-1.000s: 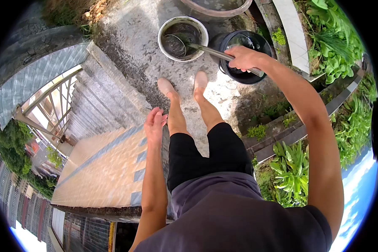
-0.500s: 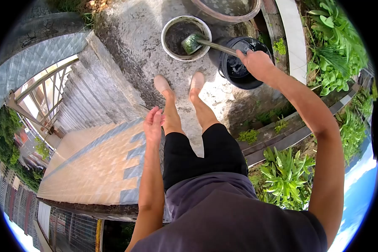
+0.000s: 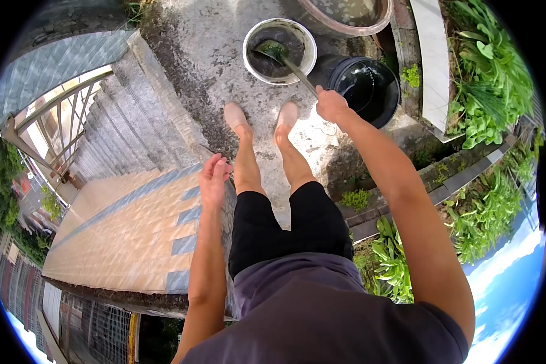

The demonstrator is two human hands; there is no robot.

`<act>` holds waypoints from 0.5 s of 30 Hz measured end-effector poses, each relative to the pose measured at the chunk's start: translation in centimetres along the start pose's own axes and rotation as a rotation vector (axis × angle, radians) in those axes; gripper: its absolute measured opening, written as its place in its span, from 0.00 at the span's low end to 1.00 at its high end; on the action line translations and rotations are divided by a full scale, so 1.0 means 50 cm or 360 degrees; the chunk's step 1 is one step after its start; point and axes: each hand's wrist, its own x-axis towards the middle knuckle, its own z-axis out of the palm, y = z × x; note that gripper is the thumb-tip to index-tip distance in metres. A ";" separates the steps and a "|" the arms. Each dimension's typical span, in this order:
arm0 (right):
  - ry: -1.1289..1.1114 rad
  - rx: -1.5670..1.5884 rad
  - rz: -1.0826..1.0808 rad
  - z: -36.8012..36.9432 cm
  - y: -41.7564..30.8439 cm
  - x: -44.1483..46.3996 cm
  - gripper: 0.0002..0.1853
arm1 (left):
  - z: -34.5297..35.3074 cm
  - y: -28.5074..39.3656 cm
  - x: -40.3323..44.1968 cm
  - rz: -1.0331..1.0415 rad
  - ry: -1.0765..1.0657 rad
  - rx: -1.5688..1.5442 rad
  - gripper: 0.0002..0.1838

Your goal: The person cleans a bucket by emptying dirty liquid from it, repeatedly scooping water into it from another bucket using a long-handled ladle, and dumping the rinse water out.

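Observation:
My right hand (image 3: pixel 332 105) is closed around the end of the long handle of a water ladle (image 3: pixel 298 74). Its green-stained scoop is tilted down inside a round white bucket (image 3: pixel 312 60), low in the dark contents. Just to the right of that bucket stands a black bucket (image 3: pixel 397 91) with dark liquid and a few bright drops or bubbles in it. My left hand (image 3: pixel 213 176) hangs in the air beside my left leg, its fingers loosely bent and apart, holding nothing.
A large brown-rimmed basin (image 3: pixel 346 30) stands behind the buckets. Steps (image 3: pixel 112 130) with a railing descend on the left, past a tiled wall top (image 3: pixel 127 242). Leafy plants (image 3: pixel 491 79) and a narrow kerbed channel run along the right. The concrete floor (image 3: pixel 194 54) is stained.
My right hand has come left and closer to me, off the black bucket. The ladle's scoop has gone from the white bucket's right side down into its contents. My left hand barely moved.

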 end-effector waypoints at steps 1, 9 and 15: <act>0.0067 0.0076 -0.0069 0.023 -0.001 0.017 0.16 | -0.002 0.000 0.001 0.0007 0.0003 0.0029 0.21; -0.0480 0.1860 0.0211 0.018 -0.023 0.044 0.10 | -0.006 -0.001 0.014 -0.0067 -0.0019 0.0142 0.24; -0.0546 0.2735 0.0197 0.005 -0.022 -0.014 0.06 | 0.005 -0.001 0.019 -0.0034 -0.0050 0.0161 0.23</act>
